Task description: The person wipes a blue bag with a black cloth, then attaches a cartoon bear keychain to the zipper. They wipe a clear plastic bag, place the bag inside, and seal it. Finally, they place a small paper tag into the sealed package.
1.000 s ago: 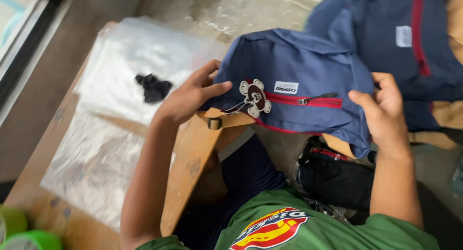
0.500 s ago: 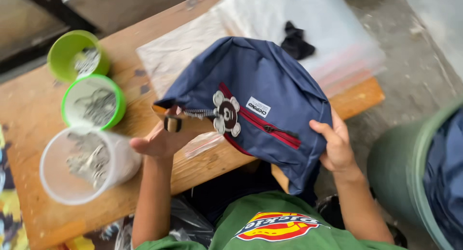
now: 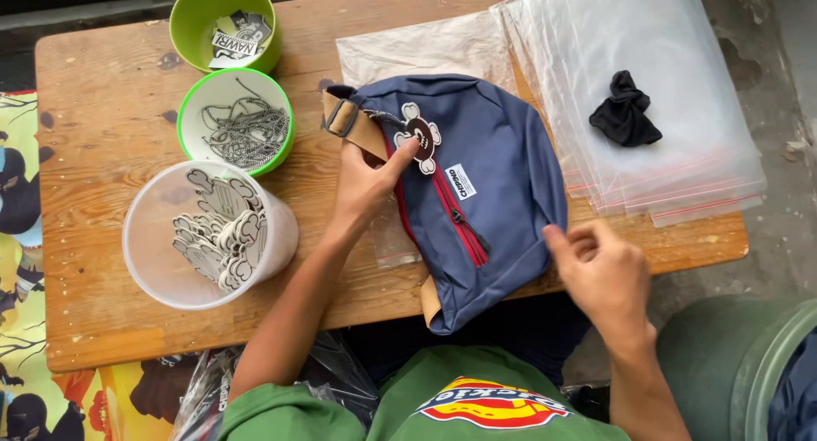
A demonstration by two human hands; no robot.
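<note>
Both hands changed: bag [image 3: 477, 194] now tabled, right hand [image 3: 600, 271] (seemingly) released.

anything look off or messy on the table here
Only one thing: a crumpled black cloth lies on the stack of clear plastic bags, which overhangs the wooden table edge. Nothing looks spilled or damaged.

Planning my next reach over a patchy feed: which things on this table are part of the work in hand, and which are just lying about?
In hand:
navy sling bag
flower-shaped hang tag on the bag
left hand on the tan strap
right hand beside the bag

Lying about:
stack of clear zip bags
black cloth
tub of spare tags
green bowl of chains
</note>
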